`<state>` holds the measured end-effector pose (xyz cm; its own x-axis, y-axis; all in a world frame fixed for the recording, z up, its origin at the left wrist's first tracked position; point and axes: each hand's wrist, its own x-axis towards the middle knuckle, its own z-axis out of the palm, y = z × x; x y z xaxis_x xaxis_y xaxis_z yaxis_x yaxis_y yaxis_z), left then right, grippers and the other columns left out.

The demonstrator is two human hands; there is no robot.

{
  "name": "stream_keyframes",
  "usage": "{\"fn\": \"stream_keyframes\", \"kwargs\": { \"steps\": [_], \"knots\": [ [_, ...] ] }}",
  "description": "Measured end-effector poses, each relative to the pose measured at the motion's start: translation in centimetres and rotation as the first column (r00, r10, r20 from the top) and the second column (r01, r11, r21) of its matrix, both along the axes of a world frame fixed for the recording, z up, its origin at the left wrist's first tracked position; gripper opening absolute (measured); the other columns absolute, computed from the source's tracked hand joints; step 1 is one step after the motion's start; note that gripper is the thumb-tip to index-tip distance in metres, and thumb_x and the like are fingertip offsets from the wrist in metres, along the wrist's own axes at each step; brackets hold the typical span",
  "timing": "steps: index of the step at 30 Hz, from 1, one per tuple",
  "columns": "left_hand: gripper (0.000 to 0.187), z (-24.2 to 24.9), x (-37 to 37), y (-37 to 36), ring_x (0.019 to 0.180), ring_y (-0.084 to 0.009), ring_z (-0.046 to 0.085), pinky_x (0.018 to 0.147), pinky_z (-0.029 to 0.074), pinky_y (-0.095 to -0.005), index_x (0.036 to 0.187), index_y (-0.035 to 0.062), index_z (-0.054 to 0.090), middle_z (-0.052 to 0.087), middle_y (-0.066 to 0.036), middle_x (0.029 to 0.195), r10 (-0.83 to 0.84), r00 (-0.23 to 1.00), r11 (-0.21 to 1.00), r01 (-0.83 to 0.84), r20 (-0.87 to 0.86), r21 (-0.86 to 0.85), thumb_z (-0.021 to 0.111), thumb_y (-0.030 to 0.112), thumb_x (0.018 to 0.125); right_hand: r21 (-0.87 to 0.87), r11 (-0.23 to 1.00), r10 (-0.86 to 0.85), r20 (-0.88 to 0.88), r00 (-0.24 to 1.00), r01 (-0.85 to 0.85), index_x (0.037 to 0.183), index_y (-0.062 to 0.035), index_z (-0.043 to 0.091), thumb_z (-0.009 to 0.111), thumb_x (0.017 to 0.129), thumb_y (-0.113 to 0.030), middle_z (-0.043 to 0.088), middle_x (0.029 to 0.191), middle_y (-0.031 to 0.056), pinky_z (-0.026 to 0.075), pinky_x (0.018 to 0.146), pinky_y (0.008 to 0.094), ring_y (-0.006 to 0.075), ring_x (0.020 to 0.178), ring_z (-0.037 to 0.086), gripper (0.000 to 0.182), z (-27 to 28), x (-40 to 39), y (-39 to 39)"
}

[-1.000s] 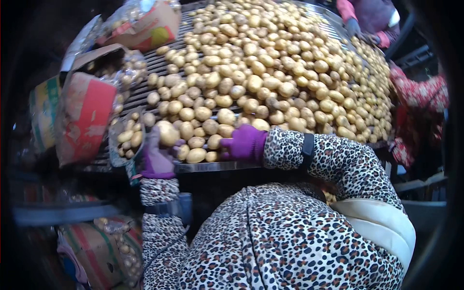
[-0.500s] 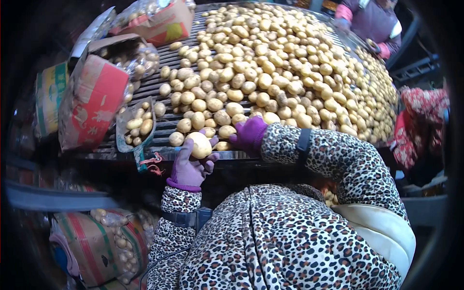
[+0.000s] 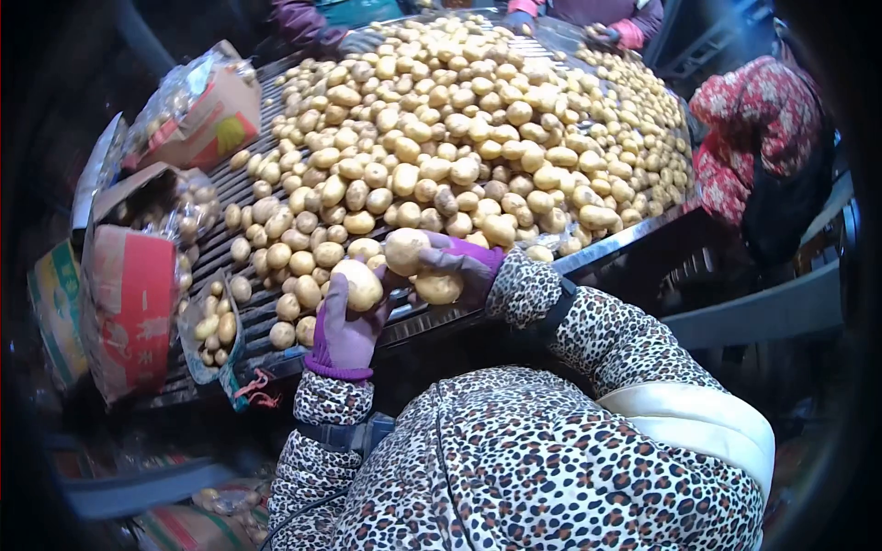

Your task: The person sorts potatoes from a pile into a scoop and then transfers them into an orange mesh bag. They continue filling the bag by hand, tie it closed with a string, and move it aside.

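Observation:
My left hand (image 3: 347,332), in a purple glove, is closed around a pale potato (image 3: 356,286) at the table's near edge. Close beside it on the right, my gloved right hand (image 3: 466,264) grips two potatoes, an upper potato (image 3: 405,252) and a lower potato (image 3: 438,286). Some of the right fingers are hidden behind them. Just beyond both hands spreads a large heap of potatoes (image 3: 413,165) on the slatted sorting table (image 3: 241,188).
On the left stand a red cardboard box (image 3: 133,308) and another box (image 3: 207,119) with bagged potatoes. A small bag of potatoes (image 3: 212,331) lies at the near left corner. Co-workers' hands (image 3: 360,41) reach in at the far side; a person in a red floral sleeve (image 3: 735,138) is at right.
My right hand has come up from the heap with two potatoes. My left hand still holds its potato and is nearer the right hand. The view has turned to the right.

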<state>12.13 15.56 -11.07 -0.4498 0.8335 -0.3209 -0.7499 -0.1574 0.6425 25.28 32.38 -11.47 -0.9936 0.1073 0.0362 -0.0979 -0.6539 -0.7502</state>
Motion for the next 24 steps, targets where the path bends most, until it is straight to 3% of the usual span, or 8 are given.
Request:
{"fn": "stream_keyframes", "kwargs": {
  "steps": [7,11,12,15,17,19,23,24],
  "knots": [
    [0.051,-1.1,2.2,5.2,0.109,-0.0253,0.055,0.092,0.050,-0.0388,0.125,0.0038,0.048,0.053,-0.012,0.120,-0.018,1.000,0.997,0.019,0.016,-0.075,0.049,0.045,0.095,-0.227,0.965,-0.110,0.098,0.989,0.130,0.136,-0.0073,0.040,0.058,0.089,-0.039,0.052,0.129,0.0100,0.050,0.092,0.0392,0.0220,0.110,0.057,0.060,-0.8,3.7,0.4],
    [0.055,-0.2,5.0,8.4,0.104,-0.0226,0.059,0.074,0.055,-0.0346,0.130,0.0091,0.047,0.056,-0.007,0.120,-0.149,0.972,0.983,0.125,-0.183,-0.136,0.042,0.051,0.095,-0.271,0.940,-0.200,0.061,0.978,0.209,0.135,-0.0136,0.041,0.057,0.089,-0.044,0.057,0.119,0.0111,0.053,0.075,0.0384,0.0238,0.096,0.062,0.058,-2.2,5.9,1.0],
    [0.063,-0.4,4.9,9.0,0.116,-0.0283,0.053,0.095,0.048,-0.0394,0.132,0.0057,0.044,0.053,-0.014,0.129,-0.241,0.947,0.965,0.212,-0.213,-0.152,0.037,0.056,0.095,-0.293,0.931,-0.222,0.022,0.975,0.218,0.136,-0.0145,0.040,0.057,0.089,-0.045,0.057,0.118,0.0111,0.053,0.071,0.0373,0.0237,0.094,0.062,0.058,-2.6,6.0,1.1],
    [0.067,-2.1,5.8,9.1,0.117,-0.0281,0.052,0.098,0.045,-0.0383,0.141,0.0023,0.029,0.049,-0.017,0.132,-0.274,0.480,0.953,0.254,-0.833,-0.168,0.057,0.037,0.091,-0.339,0.886,-0.347,-0.033,0.937,0.316,0.137,-0.0160,0.036,0.060,0.088,-0.046,0.057,0.117,0.0117,0.053,0.068,0.0383,0.0252,0.093,0.063,0.063,-2.3,7.3,0.7],
    [0.069,-2.1,6.1,9.6,0.118,-0.0279,0.051,0.098,0.045,-0.0368,0.143,0.0021,0.024,0.047,-0.018,0.132,-0.259,0.085,0.938,0.260,-0.962,-0.230,0.060,0.026,0.090,-0.379,0.871,-0.381,-0.118,0.917,0.313,0.137,-0.0148,0.035,0.061,0.087,-0.045,0.055,0.120,0.0126,0.054,0.074,0.0424,0.0272,0.098,0.062,0.063,-2.8,8.4,0.6],
    [0.073,-1.5,6.7,10.3,0.119,-0.0277,0.050,0.098,0.044,-0.0353,0.146,0.0019,0.018,0.046,-0.019,0.133,-0.316,-0.047,0.891,0.328,-0.948,-0.313,0.062,0.016,0.088,-0.375,0.851,-0.457,-0.186,0.870,0.367,0.136,-0.0125,0.036,0.062,0.087,-0.043,0.054,0.121,0.0131,0.053,0.079,0.0427,0.0270,0.103,0.060,0.063,-3.2,9.1,0.3],
    [0.062,-0.5,10.3,12.8,0.118,-0.0254,0.051,0.099,0.042,-0.0348,0.135,0.0002,0.037,0.049,-0.016,0.130,-0.582,0.663,0.790,0.599,-0.471,-0.132,0.050,0.043,0.093,-0.315,0.882,-0.451,-0.356,0.818,0.349,0.134,-0.0087,0.039,0.065,0.085,-0.038,0.055,0.122,0.0134,0.052,0.085,0.0426,0.0255,0.110,0.056,0.063,-3.8,12.6,1.2],
    [0.060,-0.6,10.4,13.8,0.119,-0.0255,0.050,0.100,0.041,-0.0345,0.137,-0.0005,0.035,0.048,-0.017,0.132,-0.589,0.438,0.670,0.734,-0.679,-0.109,0.050,0.036,0.093,-0.311,0.872,-0.462,-0.272,0.844,0.377,0.133,-0.0078,0.041,0.067,0.084,-0.036,0.055,0.121,0.0137,0.052,0.085,0.0441,0.0258,0.111,0.056,0.063,-3.7,14.9,1.1]
  ]
}}
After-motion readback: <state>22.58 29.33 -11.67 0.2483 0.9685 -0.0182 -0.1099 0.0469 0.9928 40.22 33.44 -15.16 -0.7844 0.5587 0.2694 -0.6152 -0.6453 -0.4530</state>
